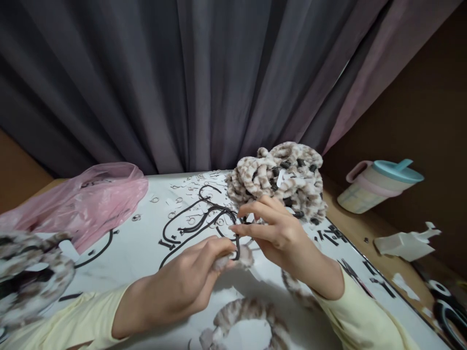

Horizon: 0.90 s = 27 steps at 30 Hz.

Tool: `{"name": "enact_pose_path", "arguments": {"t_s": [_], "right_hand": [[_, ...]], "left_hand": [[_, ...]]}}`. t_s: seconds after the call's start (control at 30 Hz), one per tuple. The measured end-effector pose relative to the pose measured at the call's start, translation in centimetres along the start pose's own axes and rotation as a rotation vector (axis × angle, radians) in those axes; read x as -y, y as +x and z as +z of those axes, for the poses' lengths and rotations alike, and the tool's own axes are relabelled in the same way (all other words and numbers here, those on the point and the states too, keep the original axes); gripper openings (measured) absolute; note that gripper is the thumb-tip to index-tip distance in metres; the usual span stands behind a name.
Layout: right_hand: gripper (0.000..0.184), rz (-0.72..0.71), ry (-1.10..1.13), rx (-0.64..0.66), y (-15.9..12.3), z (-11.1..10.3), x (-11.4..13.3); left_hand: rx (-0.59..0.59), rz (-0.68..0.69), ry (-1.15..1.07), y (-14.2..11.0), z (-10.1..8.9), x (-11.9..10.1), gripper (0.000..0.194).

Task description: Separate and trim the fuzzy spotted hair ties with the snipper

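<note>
My left hand (189, 282) is closed, pinching the fuzzy brown-and-cream end of a plush-covered band (239, 260) at the middle of the white table (138, 253). My right hand (273, 228) pinches a thin black headband (237, 243) right beside it, fingers curled. More bare black headbands (193, 218) lie just behind the hands. A pile of fuzzy leopard-print bands (280, 177) sits behind my right hand. Another fuzzy band (248, 313) loops on the table below my wrists.
A pink plastic bag (87, 199) lies at the left, with more fuzzy bands (25, 272) at the far left edge. A lidded jug (379, 187) stands on the right, white scraps (404, 243) and scissors (450, 306) near it. Grey curtains (204, 82) hang behind.
</note>
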State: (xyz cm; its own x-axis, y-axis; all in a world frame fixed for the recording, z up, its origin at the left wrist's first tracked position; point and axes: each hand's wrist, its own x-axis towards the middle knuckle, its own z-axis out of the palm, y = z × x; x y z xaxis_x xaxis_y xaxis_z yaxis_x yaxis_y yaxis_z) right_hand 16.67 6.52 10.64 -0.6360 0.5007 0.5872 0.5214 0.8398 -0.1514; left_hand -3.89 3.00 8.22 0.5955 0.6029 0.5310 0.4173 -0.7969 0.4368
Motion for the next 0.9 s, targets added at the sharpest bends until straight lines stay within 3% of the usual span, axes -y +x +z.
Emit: {"name": "enact_pose_path", "arguments": {"t_s": [0.2,0.27,0.37,0.47,0.6,0.7,0.8,0.9], "right_hand": [[0.027,0.09,0.32,0.044,0.2,1.2,-0.4],[0.024,0.182,0.378,0.07,0.2,1.4,-0.4],[0.026,0.309,0.285,0.026,0.1,1.2,0.0],[0.025,0.391,0.182,-0.041,0.1,0.6,1.3],[0.021,0.536,0.266,0.163,0.2,0.1,3.2],[0.028,0.619,0.331,0.327,0.2,0.9,3.5],[0.043,0.689,0.408,0.385,-0.1,2.2,3.1],[0.054,0.756,0.536,0.374,-0.3,3.3,2.9]], "left_hand": [[-0.002,-0.041,-0.068,-0.1,0.0,0.0,0.035],[0.001,-0.175,-0.14,0.3,0.1,0.2,0.027],[0.012,-0.505,-0.319,1.2,0.0,0.9,0.014],[-0.04,-0.774,-0.574,2.2,0.0,2.0,0.022],[-0.136,-1.019,-0.984,2.6,0.4,3.6,0.022],[-0.2,-1.06,-1.135,2.3,0.8,4.2,0.015],[-0.14,-1.078,-1.327,2.1,0.9,4.7,0.01],[-0.07,-1.189,-1.515,2.1,0.7,5.3,0.009]]}}
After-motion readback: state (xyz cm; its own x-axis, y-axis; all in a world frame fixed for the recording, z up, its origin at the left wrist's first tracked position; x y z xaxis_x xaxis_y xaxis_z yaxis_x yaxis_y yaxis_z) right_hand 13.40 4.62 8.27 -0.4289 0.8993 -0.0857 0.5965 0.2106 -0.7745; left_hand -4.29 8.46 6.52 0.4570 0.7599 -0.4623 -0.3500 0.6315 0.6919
